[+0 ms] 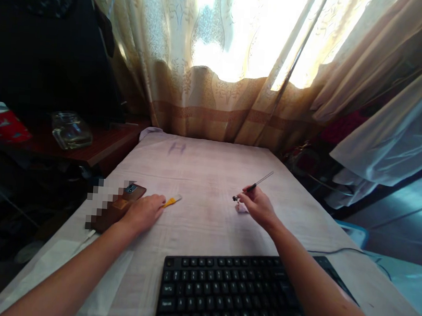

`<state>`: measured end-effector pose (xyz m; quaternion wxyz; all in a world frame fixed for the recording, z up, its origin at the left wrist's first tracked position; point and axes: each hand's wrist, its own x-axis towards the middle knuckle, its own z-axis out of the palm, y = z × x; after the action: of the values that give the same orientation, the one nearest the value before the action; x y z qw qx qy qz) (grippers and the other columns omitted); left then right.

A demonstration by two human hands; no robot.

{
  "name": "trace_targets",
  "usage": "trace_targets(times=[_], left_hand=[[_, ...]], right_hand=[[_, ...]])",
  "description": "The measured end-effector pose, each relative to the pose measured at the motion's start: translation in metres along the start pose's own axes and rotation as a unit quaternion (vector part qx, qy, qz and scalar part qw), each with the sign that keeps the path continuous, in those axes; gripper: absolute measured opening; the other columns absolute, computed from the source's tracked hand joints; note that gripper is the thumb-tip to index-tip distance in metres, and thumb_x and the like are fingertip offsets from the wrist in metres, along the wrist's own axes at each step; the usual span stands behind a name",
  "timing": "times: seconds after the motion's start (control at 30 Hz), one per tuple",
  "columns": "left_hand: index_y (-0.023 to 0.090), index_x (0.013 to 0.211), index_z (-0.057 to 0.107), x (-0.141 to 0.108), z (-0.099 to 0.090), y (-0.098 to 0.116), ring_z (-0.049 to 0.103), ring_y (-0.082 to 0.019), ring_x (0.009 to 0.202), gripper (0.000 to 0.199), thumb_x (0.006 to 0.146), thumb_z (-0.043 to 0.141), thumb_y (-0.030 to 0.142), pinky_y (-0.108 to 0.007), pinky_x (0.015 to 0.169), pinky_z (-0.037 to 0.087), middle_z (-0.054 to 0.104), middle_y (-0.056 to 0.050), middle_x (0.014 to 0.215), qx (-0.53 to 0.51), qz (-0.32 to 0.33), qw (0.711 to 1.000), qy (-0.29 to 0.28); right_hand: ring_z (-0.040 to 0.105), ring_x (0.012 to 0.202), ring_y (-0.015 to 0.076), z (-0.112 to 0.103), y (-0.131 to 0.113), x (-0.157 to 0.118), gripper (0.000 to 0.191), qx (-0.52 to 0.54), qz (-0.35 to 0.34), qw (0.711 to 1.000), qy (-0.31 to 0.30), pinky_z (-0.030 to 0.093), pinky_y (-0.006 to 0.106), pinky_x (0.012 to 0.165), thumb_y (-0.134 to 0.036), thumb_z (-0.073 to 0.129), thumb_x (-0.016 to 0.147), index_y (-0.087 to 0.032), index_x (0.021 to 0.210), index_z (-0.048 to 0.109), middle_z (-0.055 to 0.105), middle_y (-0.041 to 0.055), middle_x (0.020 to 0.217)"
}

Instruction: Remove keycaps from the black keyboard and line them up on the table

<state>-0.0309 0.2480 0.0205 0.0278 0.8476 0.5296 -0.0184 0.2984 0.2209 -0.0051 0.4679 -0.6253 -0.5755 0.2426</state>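
Observation:
My left hand (146, 212) rests low over the left side of the cloth-covered table. Its fingers are closed around the end of a small tool with a yellow handle (171, 202) and a pale flat tip. In my right hand (260, 207), pinched between thumb and fingers, is a slim tool with a black grip and a thin metal shaft (265, 177) pointing up and away. A small black piece (234, 198) shows at my right fingertips; whether it belongs to the tool, I cannot tell. Just below lies a small pale, pinkish item (241, 208), partly hidden by the hand.
A black keyboard (223, 291) lies at the front, partly under my right forearm. A brown phone (135, 190) is beside my left hand, with a white cable near it. Left stand a glass jar (71, 131) and a dark screen (47, 64); curtains (208, 100) hang behind.

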Motion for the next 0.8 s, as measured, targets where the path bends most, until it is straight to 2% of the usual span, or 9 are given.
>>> trace_targets(times=[0.1, 0.23, 0.37, 0.53, 0.6, 0.67, 0.73, 0.8], left_hand=[[0.018, 0.103, 0.062, -0.022, -0.004, -0.007, 0.067, -0.025, 0.091, 0.022, 0.088, 0.047, 0.021, -0.034, 0.077, 0.047, 0.071, -0.011, 0.1, 0.012, -0.032, 0.999, -0.009], [0.019, 0.083, 0.063, -0.041, -0.009, -0.016, 0.069, -0.029, 0.08, 0.026, 0.087, 0.04, 0.03, -0.036, 0.066, 0.047, 0.072, -0.012, 0.089, 0.033, -0.097, 0.993, -0.055], [0.019, 0.067, 0.065, -0.041, -0.015, -0.021, 0.068, -0.035, 0.074, 0.022, 0.074, 0.05, 0.034, -0.041, 0.063, 0.047, 0.072, -0.016, 0.077, 0.044, -0.135, 0.984, -0.107], [0.021, 0.051, 0.062, -0.028, -0.029, -0.019, 0.068, -0.039, 0.074, 0.014, 0.058, 0.062, 0.033, -0.045, 0.064, 0.049, 0.071, -0.014, 0.07, 0.06, -0.141, 0.974, -0.164], [0.02, 0.052, 0.063, -0.017, -0.036, -0.007, 0.068, -0.041, 0.077, 0.016, 0.058, 0.066, 0.034, -0.047, 0.065, 0.049, 0.071, -0.015, 0.071, 0.074, -0.131, 0.976, -0.159], [0.019, 0.064, 0.068, -0.002, -0.042, 0.015, 0.068, -0.038, 0.081, 0.02, 0.067, 0.064, 0.038, -0.047, 0.071, 0.05, 0.072, -0.016, 0.077, 0.079, -0.083, 0.985, -0.131], [0.018, 0.082, 0.071, 0.018, -0.044, 0.049, 0.068, -0.034, 0.089, 0.023, 0.079, 0.056, 0.035, -0.045, 0.078, 0.05, 0.073, -0.015, 0.089, 0.084, -0.025, 0.992, -0.094], [0.018, 0.104, 0.068, 0.04, -0.04, 0.088, 0.064, -0.032, 0.104, 0.028, 0.084, 0.052, 0.029, -0.045, 0.086, 0.048, 0.07, -0.015, 0.11, 0.054, 0.069, 0.995, -0.046]], right_hand=[[0.066, 0.061, 0.0188, -0.027, 0.009, 0.006, 0.028, 0.022, 0.02, 0.999, 0.035, 0.051, 0.031, 0.06, -0.04, 0.064, 0.07, -0.021, 0.085, 0.05, 0.064, -0.0015, 0.067], [0.068, 0.062, 0.0195, -0.051, 0.016, 0.008, 0.038, 0.074, 0.042, 0.993, 0.078, 0.053, 0.032, 0.061, -0.047, 0.07, 0.064, -0.021, 0.084, 0.05, 0.064, -0.0011, 0.067], [0.068, 0.062, 0.019, -0.067, 0.023, 0.002, 0.047, 0.111, 0.06, 0.986, 0.111, 0.055, 0.033, 0.063, -0.052, 0.074, 0.059, -0.02, 0.084, 0.051, 0.065, -0.0002, 0.068], [0.068, 0.063, 0.0184, -0.083, 0.027, -0.011, 0.052, 0.169, 0.075, 0.973, 0.141, 0.057, 0.033, 0.065, -0.053, 0.078, 0.055, -0.02, 0.083, 0.051, 0.067, 0.0004, 0.069], [0.068, 0.064, 0.0182, -0.088, 0.029, -0.015, 0.053, 0.184, 0.079, 0.969, 0.147, 0.058, 0.033, 0.066, -0.053, 0.08, 0.054, -0.02, 0.084, 0.051, 0.067, 0.0005, 0.07], [0.068, 0.064, 0.018, -0.092, 0.029, -0.018, 0.055, 0.192, 0.077, 0.966, 0.152, 0.058, 0.034, 0.065, -0.054, 0.081, 0.054, -0.019, 0.085, 0.051, 0.067, 0.0007, 0.071], [0.068, 0.063, 0.0178, -0.096, 0.029, -0.02, 0.056, 0.193, 0.07, 0.966, 0.157, 0.058, 0.034, 0.065, -0.056, 0.08, 0.054, -0.019, 0.086, 0.052, 0.067, 0.0007, 0.071], [0.068, 0.062, 0.0179, -0.101, 0.027, -0.022, 0.056, 0.193, 0.06, 0.966, 0.162, 0.058, 0.034, 0.065, -0.057, 0.079, 0.056, -0.019, 0.086, 0.051, 0.066, 0.0005, 0.071]])
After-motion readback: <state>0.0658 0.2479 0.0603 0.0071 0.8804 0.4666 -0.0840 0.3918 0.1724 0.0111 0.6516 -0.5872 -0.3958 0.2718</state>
